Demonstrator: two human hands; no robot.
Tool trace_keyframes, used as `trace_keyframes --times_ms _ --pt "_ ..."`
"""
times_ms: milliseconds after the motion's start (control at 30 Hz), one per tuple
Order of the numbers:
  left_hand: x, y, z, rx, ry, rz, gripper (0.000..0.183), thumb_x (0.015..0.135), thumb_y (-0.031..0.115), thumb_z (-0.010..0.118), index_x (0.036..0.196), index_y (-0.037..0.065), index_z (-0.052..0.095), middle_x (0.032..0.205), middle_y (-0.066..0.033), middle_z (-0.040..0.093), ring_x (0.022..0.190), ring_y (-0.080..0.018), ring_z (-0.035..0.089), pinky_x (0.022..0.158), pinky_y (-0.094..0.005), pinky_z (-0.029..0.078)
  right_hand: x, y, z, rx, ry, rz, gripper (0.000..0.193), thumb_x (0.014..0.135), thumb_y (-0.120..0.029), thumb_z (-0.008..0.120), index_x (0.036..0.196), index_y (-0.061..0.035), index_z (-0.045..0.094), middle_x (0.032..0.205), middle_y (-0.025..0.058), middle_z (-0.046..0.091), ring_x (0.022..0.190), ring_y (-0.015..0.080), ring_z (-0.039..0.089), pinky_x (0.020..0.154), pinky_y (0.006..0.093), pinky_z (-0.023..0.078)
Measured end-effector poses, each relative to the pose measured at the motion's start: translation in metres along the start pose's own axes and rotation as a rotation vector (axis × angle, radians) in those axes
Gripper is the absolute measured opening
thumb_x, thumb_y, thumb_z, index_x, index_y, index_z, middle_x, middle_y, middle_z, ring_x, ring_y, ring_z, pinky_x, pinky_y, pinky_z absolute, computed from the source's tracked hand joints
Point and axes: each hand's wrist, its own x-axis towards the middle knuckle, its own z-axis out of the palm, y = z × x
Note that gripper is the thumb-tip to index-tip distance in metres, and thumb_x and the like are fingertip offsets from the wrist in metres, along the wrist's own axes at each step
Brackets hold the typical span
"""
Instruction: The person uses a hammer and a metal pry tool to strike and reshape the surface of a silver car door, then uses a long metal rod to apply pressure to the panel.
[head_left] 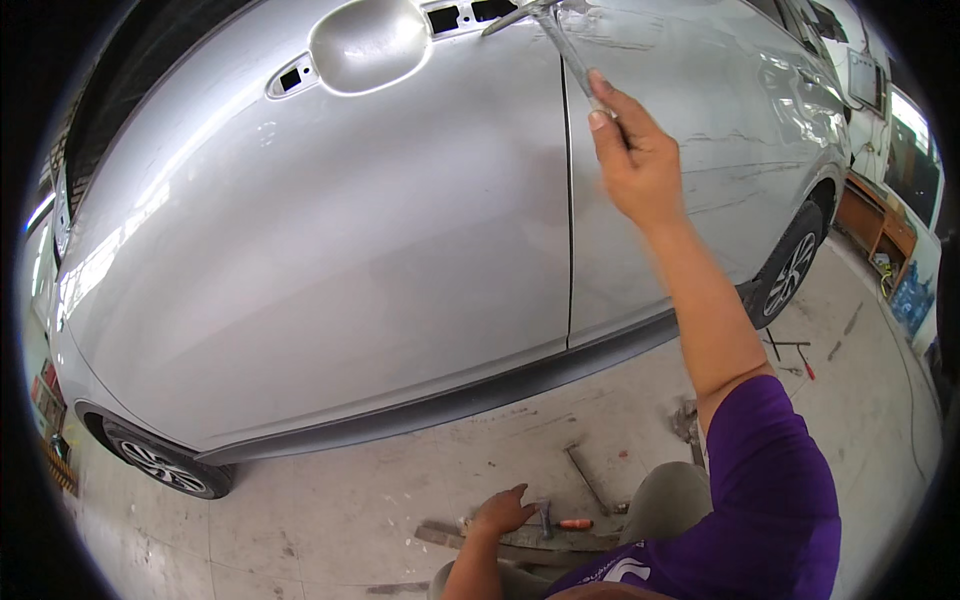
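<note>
My right hand (640,150) is closed around the handle of a body hammer (566,50), raised at the top of the head view. Its long, pointed head lies against or just in front of the silver car's (400,250) side, near the door seam; whether it touches, I cannot tell. Scratches and creases (725,165) mark the panel right of the seam. Low down, my left hand (503,511) rests near my knee with its fingers apart, holding nothing. Closest to it on the floor are a small hammer (544,518) and an orange-handled tool (576,524).
The door has a bare handle recess (370,45) with open cutouts. Below runs a dark sill (450,400) between the front wheel (165,462) and rear wheel (792,270). A long metal bar (587,480) and T-shaped tool (790,344) lie on the floor. A wooden cabinet (875,215) stands right.
</note>
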Motion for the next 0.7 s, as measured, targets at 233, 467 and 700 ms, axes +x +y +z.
trace_keyframes --times_ms 233,467,700 --pt "0.002 -0.004 0.003 0.001 -0.01 0.0 0.074 0.089 0.051 0.059 0.145 0.007 0.042 0.135 -0.0186 0.056 0.124 -0.0384 0.054 0.104 -0.0457 0.042 0.032 -0.02 -0.005 0.042 0.046 -0.243 0.035 0.096 -0.009 0.058 0.131 -0.0108 0.061 0.095 -0.0027 0.068 0.063 0.0033 0.049 0.062 0.0206 0.045" --pt "0.008 -0.005 0.005 -0.003 0.003 0.02 0.073 0.089 0.051 0.059 0.144 0.006 0.043 0.134 -0.0201 0.057 0.123 -0.0383 0.054 0.104 -0.0458 0.043 0.066 -0.029 0.021 -0.219 0.01 -0.364 0.032 0.096 -0.009 0.056 0.126 -0.0142 0.063 0.086 0.0063 0.072 0.065 0.0114 0.058 0.064 0.0254 0.048" --pt "0.001 -0.001 0.002 0.006 0.016 0.032 0.072 0.09 0.051 0.058 0.142 0.003 0.045 0.131 -0.0231 0.058 0.121 -0.0387 0.055 0.103 -0.046 0.044 0.063 -0.018 0.005 -0.267 0.026 -0.2 0.034 0.097 -0.011 0.056 0.13 -0.0169 0.062 0.114 0.002 0.072 0.062 0.0048 0.052 0.066 0.0204 0.048"
